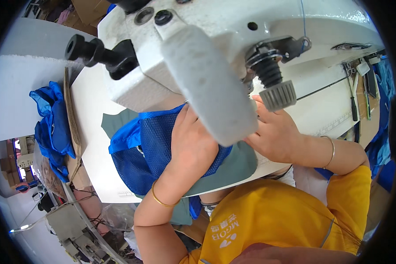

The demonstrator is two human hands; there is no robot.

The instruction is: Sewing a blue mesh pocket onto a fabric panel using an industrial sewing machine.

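Note:
A white sewing machine [211,83] fills the upper middle, its arm hiding the needle area. My left hand [193,141] holds a blue mesh bag [132,163] near its upper edge, fingertips partly hidden. A grey-green fabric piece [237,165] lies beneath the bag on the white table [96,145]. My right hand [272,132] is right of the machine arm, fingers bent inward beside the grey adjustment knob [277,94]; whatever they hold is hidden.
Blue fabric bags [50,123] lie beside a board at the left. Scissors [349,70] and a screwdriver [353,105] lie at the right, near hanging blue fabric [382,88]. Metal equipment [70,229] and cables stand at lower left.

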